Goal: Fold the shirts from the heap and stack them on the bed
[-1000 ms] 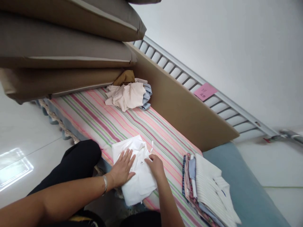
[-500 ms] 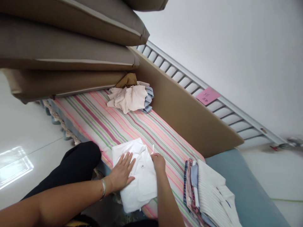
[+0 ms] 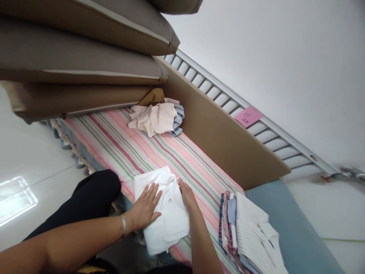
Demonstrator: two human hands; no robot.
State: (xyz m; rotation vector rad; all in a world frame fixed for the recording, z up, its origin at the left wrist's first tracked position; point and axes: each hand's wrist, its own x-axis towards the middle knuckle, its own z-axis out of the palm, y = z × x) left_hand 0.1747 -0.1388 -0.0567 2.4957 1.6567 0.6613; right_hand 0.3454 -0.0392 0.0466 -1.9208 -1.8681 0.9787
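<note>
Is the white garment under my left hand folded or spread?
Folded: the white garment lies as a compact, layered packet under the left hand, on the striped sheet.

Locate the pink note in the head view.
Right of center in the head view, the pink note is on the white slatted rail, above the tan board.

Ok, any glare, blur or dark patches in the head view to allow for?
Head view: bright glare on the floor at left; white garment pale, its lower folds faint; writing on the pink note soft; deep shadow below the left forearm.
</note>
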